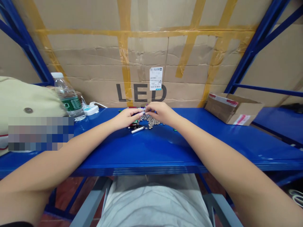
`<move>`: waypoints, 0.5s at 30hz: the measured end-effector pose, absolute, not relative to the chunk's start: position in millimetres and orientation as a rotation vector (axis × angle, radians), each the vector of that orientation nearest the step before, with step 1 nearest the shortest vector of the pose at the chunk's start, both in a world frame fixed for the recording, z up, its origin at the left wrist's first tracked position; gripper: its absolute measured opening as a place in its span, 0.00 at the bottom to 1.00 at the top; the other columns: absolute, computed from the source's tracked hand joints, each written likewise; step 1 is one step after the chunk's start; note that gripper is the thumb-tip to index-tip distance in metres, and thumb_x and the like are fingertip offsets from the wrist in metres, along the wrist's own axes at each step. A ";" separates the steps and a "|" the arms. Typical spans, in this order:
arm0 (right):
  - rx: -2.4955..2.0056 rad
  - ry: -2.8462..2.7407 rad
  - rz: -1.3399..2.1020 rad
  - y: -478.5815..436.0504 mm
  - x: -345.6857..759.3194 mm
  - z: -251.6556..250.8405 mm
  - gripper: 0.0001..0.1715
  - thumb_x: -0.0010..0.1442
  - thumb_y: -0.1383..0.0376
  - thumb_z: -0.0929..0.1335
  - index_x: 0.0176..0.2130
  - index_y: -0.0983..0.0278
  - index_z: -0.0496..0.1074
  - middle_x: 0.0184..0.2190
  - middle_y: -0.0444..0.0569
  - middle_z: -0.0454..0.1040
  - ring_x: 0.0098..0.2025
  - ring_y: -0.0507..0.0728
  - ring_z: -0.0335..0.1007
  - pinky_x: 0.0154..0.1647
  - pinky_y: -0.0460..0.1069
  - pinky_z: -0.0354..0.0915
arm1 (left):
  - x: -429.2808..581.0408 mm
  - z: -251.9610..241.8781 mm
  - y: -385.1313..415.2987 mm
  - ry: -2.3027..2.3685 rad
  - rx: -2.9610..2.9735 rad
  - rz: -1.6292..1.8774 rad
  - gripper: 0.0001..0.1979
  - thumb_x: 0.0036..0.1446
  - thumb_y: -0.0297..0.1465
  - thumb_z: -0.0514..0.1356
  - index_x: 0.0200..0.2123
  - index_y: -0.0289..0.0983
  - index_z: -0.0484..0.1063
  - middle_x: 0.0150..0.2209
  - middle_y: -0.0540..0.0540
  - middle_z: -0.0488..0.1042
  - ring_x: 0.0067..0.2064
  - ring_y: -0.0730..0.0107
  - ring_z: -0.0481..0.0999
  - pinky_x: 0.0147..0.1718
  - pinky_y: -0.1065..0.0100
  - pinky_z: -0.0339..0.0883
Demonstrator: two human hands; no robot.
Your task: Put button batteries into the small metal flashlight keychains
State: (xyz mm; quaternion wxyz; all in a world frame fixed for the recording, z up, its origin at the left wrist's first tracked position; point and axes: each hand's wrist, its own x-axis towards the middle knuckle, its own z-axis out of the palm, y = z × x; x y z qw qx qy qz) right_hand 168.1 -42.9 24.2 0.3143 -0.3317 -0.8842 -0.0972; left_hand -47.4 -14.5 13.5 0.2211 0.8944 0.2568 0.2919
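Observation:
My left hand [126, 118] and my right hand [161, 112] meet over the middle of the blue table [146, 151]. Both have fingers drawn together in a pinch around something small and shiny, too small to name. Beneath my right hand spreads a heap of small round silver discs [152, 122] that look like button cells. A silver pen-like tube [137, 130] lies at the near edge of the heap. Dark, red and green slim tubes [133, 125] lie beside it, partly hidden by my left hand. A small green item [175, 129] shows beside my right wrist.
At the left stand a clear plastic bottle [71, 102], a white power strip [91, 109] and a pale bag or cushion [28, 97]. An open cardboard box [233, 108] sits at the right. Behind rises a large taped carton [94, 69] marked LED, between blue posts [257, 47].

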 end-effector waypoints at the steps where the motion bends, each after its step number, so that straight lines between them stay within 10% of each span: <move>1: -0.893 -2.292 -0.193 -41.6 167.7 24.0 0.06 0.61 0.69 0.65 0.35 0.64 0.73 0.33 0.47 0.75 0.37 0.53 0.69 0.37 0.47 0.61 | -47.3 14.1 -14.6 0.707 2.559 0.852 0.19 0.63 0.41 0.53 0.47 0.36 0.74 0.36 0.46 0.76 0.37 0.67 0.73 0.38 0.66 0.66; 9: -1.089 -1.985 0.568 -47.0 160.1 21.1 0.07 0.57 0.62 0.68 0.33 0.65 0.71 0.23 0.44 0.73 0.24 0.51 0.68 0.26 0.47 0.63 | -45.5 6.0 -11.7 0.651 3.008 1.081 0.17 0.65 0.36 0.51 0.48 0.34 0.74 0.37 0.41 0.77 0.39 0.64 0.74 0.39 0.65 0.67; 15: -1.016 -2.114 0.276 -45.3 164.9 22.9 0.07 0.58 0.62 0.68 0.35 0.64 0.73 0.28 0.46 0.75 0.28 0.52 0.70 0.31 0.49 0.64 | -43.1 5.4 -10.4 0.692 2.621 0.981 0.15 0.63 0.35 0.54 0.48 0.36 0.73 0.42 0.43 0.78 0.40 0.68 0.74 0.41 0.67 0.66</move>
